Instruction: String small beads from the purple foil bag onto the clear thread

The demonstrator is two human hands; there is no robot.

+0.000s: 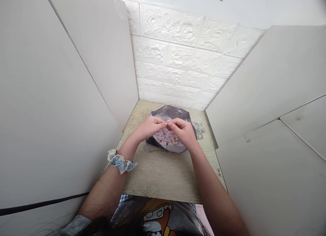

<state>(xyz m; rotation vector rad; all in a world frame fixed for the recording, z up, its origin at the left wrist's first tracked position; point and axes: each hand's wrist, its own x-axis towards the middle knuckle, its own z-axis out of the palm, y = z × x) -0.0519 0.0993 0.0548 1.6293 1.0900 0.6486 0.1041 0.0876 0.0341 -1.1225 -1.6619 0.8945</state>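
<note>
My left hand [152,126] and my right hand [182,130] meet fingertip to fingertip, both pinched closed. Whatever lies between the fingertips is too small to make out. Just beneath them, loose pink, white and red beads [166,137] fill an open dark grey bag [175,111] with a shiny lining. A strand of small pale beads [155,149] lies along the bag's near edge, partly under it. To the right of the bag is a loose heap of clear and green bead strings [199,128].
The bag rests on a narrow wooden tabletop [163,175]. White panels [109,52] rise on the left, grey-white panels [267,83] on the right, and a white brick-pattern wall [175,59] stands behind. Two small metallic bits [218,172] lie near the right edge. A blue scrunchie [122,163] circles my left forearm.
</note>
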